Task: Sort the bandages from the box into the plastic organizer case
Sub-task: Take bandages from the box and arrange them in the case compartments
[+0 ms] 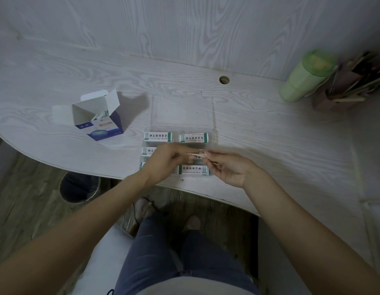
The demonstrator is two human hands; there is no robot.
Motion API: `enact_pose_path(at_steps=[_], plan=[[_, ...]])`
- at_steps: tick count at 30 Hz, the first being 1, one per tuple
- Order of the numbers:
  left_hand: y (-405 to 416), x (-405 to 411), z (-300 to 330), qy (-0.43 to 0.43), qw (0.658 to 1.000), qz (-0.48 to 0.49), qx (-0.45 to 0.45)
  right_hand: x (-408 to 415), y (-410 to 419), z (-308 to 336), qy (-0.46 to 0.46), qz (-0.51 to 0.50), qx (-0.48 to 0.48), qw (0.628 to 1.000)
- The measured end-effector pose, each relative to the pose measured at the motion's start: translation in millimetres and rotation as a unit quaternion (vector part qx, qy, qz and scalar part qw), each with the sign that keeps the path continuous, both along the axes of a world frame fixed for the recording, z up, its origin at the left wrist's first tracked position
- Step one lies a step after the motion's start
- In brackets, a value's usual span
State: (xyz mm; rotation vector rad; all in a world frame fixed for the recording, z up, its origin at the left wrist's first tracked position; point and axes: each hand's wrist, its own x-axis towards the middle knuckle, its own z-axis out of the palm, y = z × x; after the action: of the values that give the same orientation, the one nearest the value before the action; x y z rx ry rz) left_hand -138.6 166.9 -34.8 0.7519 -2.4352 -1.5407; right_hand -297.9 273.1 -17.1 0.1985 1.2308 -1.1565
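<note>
Fingers of both hands met over the middle of the clear organizer case [182, 112], and from my remote seat I saw each grip pinching one end of a single bandage [195, 154]: the left hand [164, 161] curled round its left end, the right hand [231, 170] nipping the right end between thumb and forefinger. The strip hung just above the case's middle row, edge-on and blurred, so I could not read its print. Under the hands, the case lay open and flat on the pale wood-grain worktop [270, 133], its lid folded back toward the wall. I counted wrapped bandages in its compartments: two in the far row [158, 137], one partly hidden at the left of the middle row, and one in the near row at the right [194, 169]. To the left of the case, well apart, stood the blue bandage box [99, 122] with its flaps open and white strips showing inside. Far right on the worktop stood a green bottle [302, 77] beside a brown holder of sticks [342, 90].
</note>
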Motion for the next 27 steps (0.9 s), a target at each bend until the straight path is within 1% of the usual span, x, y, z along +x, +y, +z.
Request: enact_pose_path(at_steps=[2,5,7,9,10,12,14,16,17,22,25,27], plan=[[-3.0,-0.5,4.1,0.015,1.0,-0.003,-0.007,-0.5,-0.5,0.0,-0.004,0.013,0.014,1.0],[-6.2,-0.9,9.2,0.012,0.999,-0.026,0.044,-3.0,-1.1,-1.6,-0.005,0.015,0.026,1.0],[-7.3,1.7,10.3,0.016,0.997,-0.003,0.074,-5.7,0.2,-4.7,0.001,-0.007,0.026,1.0],[-9.1,5.6,9.2,0.006,0.997,0.042,0.067,-8.0,2.4,-10.8,0.05,-0.012,0.015,0.999],[-9.7,7.2,7.6,-0.003,0.997,0.058,0.054,-8.2,3.8,-14.3,0.104,0.008,0.007,0.995],[-9.7,8.6,5.8,-0.027,0.995,0.087,0.047,-5.7,5.7,-19.7,0.241,0.074,0.004,0.968],[-9.6,8.0,5.2,-0.035,0.99,0.123,0.06,-1.8,6.5,-22.7,0.336,0.115,0.008,0.935],[-10.4,7.7,4.0,-0.018,0.984,0.147,0.099,1.6,6.2,-25.6,0.376,0.132,0.008,0.917],[-11.1,7.3,2.5,-0.011,0.982,0.156,0.103,3.2,6.0,-26.9,0.39,0.14,0.013,0.91],[-14.1,6.3,-4.9,-0.032,0.98,0.188,0.065,12.5,5.1,-30.3,0.481,0.187,0.019,0.857],[-12.0,5.9,-4.2,-0.039,0.978,0.194,0.06,19.1,3.9,-32.6,0.534,0.233,0.024,0.813],[-11.5,6.0,-3.9,-0.045,0.977,0.197,0.062,23.9,3.3,-33.3,0.569,0.277,0.044,0.773]])
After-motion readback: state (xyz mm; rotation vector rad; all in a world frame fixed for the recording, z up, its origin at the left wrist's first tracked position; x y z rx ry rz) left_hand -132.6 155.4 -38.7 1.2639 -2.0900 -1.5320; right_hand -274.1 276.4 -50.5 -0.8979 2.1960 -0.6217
